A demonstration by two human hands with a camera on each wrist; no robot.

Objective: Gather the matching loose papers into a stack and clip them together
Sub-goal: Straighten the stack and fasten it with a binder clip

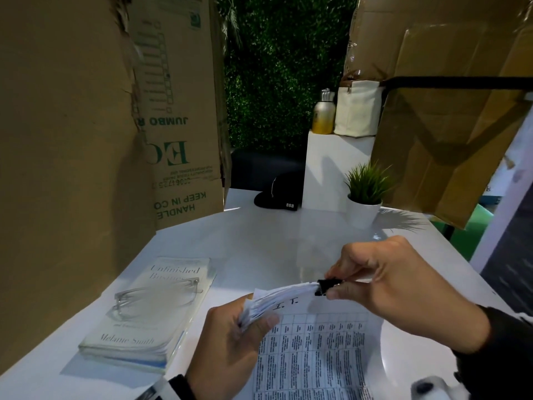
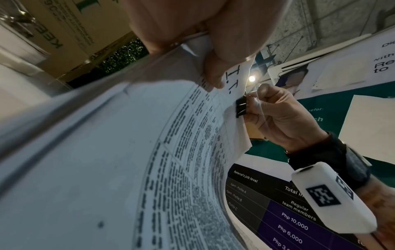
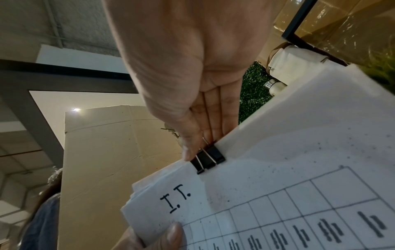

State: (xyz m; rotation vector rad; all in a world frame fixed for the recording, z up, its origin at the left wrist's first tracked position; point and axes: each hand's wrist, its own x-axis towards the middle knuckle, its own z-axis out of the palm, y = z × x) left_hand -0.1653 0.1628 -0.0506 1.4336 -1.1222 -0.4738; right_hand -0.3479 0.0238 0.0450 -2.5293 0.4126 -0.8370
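Note:
A stack of white papers (image 1: pixel 317 342) printed with a table and hand-marked "I.T." is held above the white table (image 1: pixel 259 243). My left hand (image 1: pixel 230 342) grips the stack's top left corner, thumb on the top sheet. A black binder clip (image 1: pixel 327 287) sits on the stack's top edge, and my right hand (image 1: pixel 389 284) pinches its wire handles. In the right wrist view the clip (image 3: pixel 208 158) bites the paper edge (image 3: pixel 278 169) just right of the "I.T." mark. The left wrist view shows the clip (image 2: pixel 241 107) and the right hand (image 2: pixel 275 115) behind the curved stack (image 2: pixel 128 169).
A white book (image 1: pixel 150 307) with clear-framed glasses (image 1: pixel 155 295) on it lies at the left. Cardboard boxes (image 1: pixel 72 140) rise on the left and upper right. A black cap (image 1: pixel 278 194), a small potted plant (image 1: pixel 364 194) and a white pedestal (image 1: pixel 337 168) stand at the back.

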